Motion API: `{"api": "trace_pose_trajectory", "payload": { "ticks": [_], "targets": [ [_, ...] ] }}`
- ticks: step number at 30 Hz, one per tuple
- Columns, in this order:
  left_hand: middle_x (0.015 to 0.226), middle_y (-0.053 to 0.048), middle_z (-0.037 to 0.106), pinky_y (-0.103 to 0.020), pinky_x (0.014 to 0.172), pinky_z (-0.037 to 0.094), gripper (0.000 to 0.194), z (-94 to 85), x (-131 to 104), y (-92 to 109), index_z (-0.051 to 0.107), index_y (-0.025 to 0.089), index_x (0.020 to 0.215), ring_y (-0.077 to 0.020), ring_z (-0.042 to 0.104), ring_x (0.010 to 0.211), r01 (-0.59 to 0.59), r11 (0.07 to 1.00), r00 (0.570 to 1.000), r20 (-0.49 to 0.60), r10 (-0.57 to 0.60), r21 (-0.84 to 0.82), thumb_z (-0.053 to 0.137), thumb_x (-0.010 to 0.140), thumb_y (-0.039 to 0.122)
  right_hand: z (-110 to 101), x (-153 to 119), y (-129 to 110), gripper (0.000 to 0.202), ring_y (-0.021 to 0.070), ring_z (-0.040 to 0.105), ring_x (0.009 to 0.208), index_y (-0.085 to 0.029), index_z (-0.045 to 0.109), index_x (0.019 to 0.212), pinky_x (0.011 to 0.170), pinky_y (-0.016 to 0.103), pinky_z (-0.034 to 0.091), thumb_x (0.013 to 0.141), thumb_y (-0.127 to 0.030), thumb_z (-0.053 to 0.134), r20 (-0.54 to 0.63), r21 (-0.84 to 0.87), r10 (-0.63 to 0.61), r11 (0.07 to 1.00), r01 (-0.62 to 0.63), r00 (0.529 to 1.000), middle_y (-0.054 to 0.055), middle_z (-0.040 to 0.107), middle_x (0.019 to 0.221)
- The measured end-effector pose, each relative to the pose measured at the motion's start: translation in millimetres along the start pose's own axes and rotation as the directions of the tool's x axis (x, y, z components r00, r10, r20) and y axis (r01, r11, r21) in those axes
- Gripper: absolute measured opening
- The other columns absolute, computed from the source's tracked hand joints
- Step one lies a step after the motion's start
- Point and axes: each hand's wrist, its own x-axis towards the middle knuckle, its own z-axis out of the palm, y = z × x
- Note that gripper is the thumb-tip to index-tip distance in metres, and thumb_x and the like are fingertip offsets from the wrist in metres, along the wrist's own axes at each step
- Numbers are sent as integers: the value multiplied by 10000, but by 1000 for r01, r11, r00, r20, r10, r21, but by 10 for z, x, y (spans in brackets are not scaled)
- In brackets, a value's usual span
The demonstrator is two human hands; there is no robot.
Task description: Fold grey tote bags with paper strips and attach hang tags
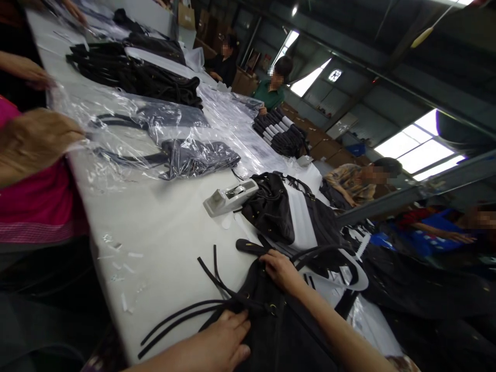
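A black bag with thin straps and small gold-coloured rings lies at the table's near end. My left hand rests on its left part, fingers fairly straight and slightly apart. At the bag's upper edge, my right hand has bent fingers closed on the black material, beside a dark flat tab. Loose black straps spread over the white table to the left. Just beyond my right hand lies a folded black bag with a white band, next to a grey-white device.
Bags in clear plastic lie on the white table, with a black pile behind. Another person's hands hold plastic at the left. Small scraps lie near the left edge. Several people work along the far side.
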Motion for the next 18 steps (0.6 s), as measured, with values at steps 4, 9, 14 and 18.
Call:
{"api": "trace_pose_trajectory", "payload": {
  "ticks": [4, 9, 14, 18],
  "targets": [
    [1444, -157, 367, -434, 1112, 271, 508, 39, 6, -55, 409, 100, 1363, -275, 329, 1335, -34, 999, 998, -43, 34, 3, 364, 899, 302, -38, -114, 117, 307, 197, 539, 903, -239, 677, 1051, 789, 317, 420, 887, -186, 423, -24, -87, 47, 995, -49, 999, 81, 580, 954],
    [1450, -164, 355, -436, 1109, 286, 526, 54, -1, -76, 406, 98, 1367, -291, 343, 1323, -13, 1000, 1000, -14, 13, -2, 403, 881, 298, -400, -366, 121, 660, 238, 422, 1237, -288, 397, 1379, 1005, 426, 322, 772, -30, 418, 189, -188, -85, 975, 121, 978, 85, 456, 1370],
    [1450, -152, 359, -444, 1102, 299, 531, 8, -4, -17, 418, 112, 1364, -299, 360, 1310, 10, 1000, 1000, -2, -10, -12, 437, 856, 267, -592, -419, -115, 666, 239, 224, 1384, -333, 346, 1394, 1115, 519, 124, 798, -60, 460, 381, -148, -346, 893, 426, 858, 28, 299, 1496],
    [1460, -166, 328, -447, 1110, 278, 547, -113, -13, 110, 388, 81, 1378, -308, 333, 1328, 50, 999, 995, 81, -51, 16, 425, 859, 252, -599, -337, -225, 414, 237, 303, 1352, -291, 504, 1267, 1106, 534, 156, 890, -140, 422, 413, -97, -401, 874, 477, 818, 51, 441, 1411]
  ]
}}
